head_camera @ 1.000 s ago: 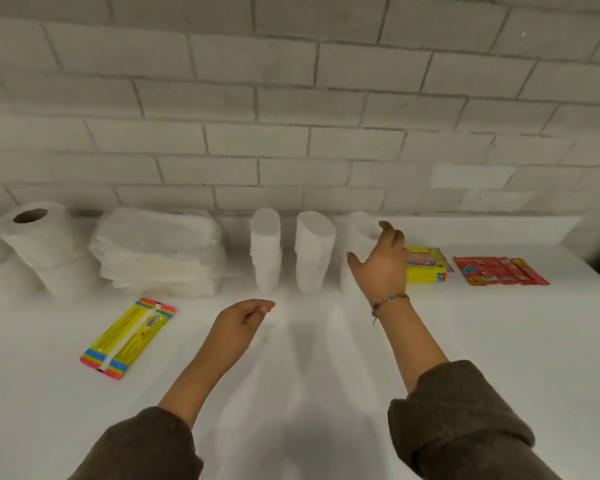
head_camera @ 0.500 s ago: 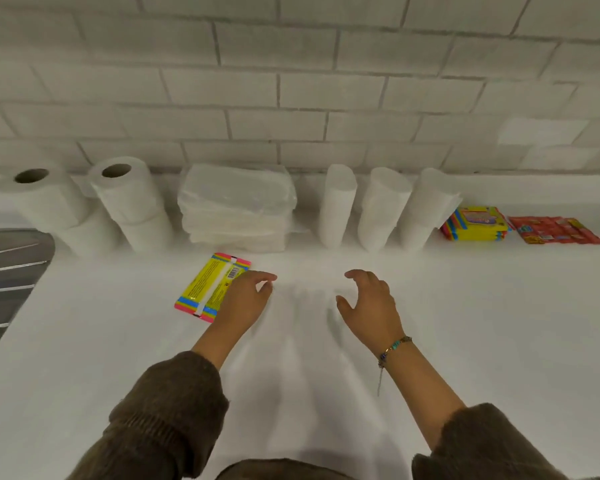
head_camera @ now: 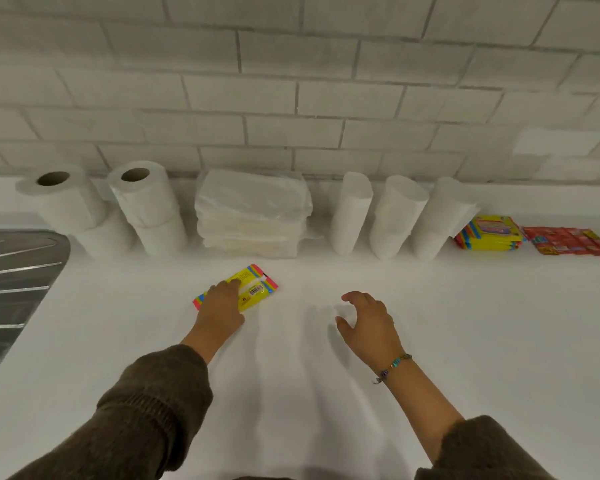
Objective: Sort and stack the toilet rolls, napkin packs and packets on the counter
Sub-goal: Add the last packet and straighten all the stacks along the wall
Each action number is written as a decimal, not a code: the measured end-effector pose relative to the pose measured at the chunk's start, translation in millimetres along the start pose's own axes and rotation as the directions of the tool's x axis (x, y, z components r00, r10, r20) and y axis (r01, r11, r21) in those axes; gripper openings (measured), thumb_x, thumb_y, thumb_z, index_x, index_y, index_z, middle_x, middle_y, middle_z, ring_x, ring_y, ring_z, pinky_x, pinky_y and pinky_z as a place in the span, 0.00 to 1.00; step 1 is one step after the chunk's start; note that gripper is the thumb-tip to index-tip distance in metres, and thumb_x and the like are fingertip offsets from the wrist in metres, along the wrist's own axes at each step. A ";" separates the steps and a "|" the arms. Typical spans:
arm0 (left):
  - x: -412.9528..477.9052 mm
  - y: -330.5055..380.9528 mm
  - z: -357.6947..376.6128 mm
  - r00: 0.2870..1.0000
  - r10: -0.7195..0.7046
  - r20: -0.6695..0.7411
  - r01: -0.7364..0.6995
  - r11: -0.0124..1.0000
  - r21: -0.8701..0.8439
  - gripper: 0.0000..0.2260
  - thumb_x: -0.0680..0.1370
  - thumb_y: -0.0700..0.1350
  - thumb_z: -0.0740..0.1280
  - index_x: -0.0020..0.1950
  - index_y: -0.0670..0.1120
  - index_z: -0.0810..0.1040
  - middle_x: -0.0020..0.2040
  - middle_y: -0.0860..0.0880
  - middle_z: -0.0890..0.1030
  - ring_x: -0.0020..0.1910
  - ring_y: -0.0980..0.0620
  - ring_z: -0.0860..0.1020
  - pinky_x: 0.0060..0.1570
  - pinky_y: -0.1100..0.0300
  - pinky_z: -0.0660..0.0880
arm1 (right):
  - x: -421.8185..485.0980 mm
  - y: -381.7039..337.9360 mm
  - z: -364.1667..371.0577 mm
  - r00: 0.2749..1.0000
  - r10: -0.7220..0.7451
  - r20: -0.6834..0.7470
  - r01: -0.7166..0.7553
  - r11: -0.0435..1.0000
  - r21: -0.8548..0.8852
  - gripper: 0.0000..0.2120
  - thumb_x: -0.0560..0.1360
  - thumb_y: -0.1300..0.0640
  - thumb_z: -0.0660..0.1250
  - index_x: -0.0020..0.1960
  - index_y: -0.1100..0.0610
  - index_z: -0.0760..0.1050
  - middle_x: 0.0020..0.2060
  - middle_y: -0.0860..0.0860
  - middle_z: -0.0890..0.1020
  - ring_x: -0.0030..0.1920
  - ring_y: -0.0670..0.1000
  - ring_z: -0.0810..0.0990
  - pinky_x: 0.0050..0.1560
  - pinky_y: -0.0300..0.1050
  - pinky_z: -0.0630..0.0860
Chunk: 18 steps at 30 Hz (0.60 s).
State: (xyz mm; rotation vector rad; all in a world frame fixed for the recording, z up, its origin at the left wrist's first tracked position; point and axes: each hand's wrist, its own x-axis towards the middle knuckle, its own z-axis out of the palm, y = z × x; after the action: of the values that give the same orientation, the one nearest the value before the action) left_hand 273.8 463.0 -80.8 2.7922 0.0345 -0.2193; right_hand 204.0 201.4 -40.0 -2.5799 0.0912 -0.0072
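Head view: the left hand [head_camera: 222,311] lies palm down on the near end of a yellow packet [head_camera: 257,289], fingers stretched flat over it, pressing rather than pinching. The packet's far end, with its barcode, sticks out past the fingertips. The right hand [head_camera: 369,323] hangs just above the counter [head_camera: 499,334] beside the left, relaxed, fingers loosely bent, holding nothing; a beaded bracelet [head_camera: 394,365] circles its wrist.

Beyond the left hand, against the wall, sits the stack of napkin packs [head_camera: 253,216], with stacked toilet rolls [head_camera: 146,206] further to its left. Beyond the right hand stand three upright white rolls [head_camera: 392,218]; further to its right lie a pile of yellow packets [head_camera: 489,235] and the red packets [head_camera: 568,240].

Half a second ago the left hand's fingertips were only at the packet's edge; now they cover it. A second ago the right hand was up at the rightmost upright roll; now it is drawn back well short of it.
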 end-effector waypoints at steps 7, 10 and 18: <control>-14.7 53.7 7.7 0.964 0.265 0.014 -0.263 0.960 -0.094 0.13 0.71 0.39 0.66 0.52 0.50 0.70 0.45 0.47 0.82 0.41 0.45 0.79 0.36 0.59 0.70 | -12.7 37.9 -41.0 0.995 0.083 -0.063 -0.084 0.996 -0.024 0.17 0.75 0.52 0.64 0.63 0.51 0.70 0.59 0.48 0.76 0.59 0.52 0.72 0.57 0.46 0.68; -20.4 97.1 13.3 0.938 0.337 0.075 -0.316 0.925 -0.212 0.10 0.71 0.40 0.67 0.47 0.53 0.72 0.45 0.49 0.78 0.44 0.49 0.77 0.35 0.64 0.66 | -14.4 59.4 -63.9 0.986 0.135 -0.100 -0.138 0.990 -0.018 0.17 0.75 0.52 0.64 0.63 0.51 0.70 0.58 0.48 0.77 0.58 0.51 0.73 0.56 0.45 0.68; -19.0 255.0 30.1 0.890 0.431 0.147 -0.327 0.831 -0.450 0.15 0.71 0.37 0.67 0.55 0.50 0.78 0.48 0.52 0.78 0.47 0.52 0.77 0.44 0.64 0.73 | -15.9 169.7 -138.2 0.926 0.297 -0.234 -0.278 0.954 0.110 0.14 0.73 0.52 0.67 0.58 0.51 0.74 0.54 0.49 0.79 0.55 0.51 0.76 0.54 0.49 0.74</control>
State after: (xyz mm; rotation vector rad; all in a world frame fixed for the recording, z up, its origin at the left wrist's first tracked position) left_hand 263.4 212.7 -21.4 2.2656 -0.4814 -0.3992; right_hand 173.9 -14.2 -12.9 -2.4546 0.5524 -0.2205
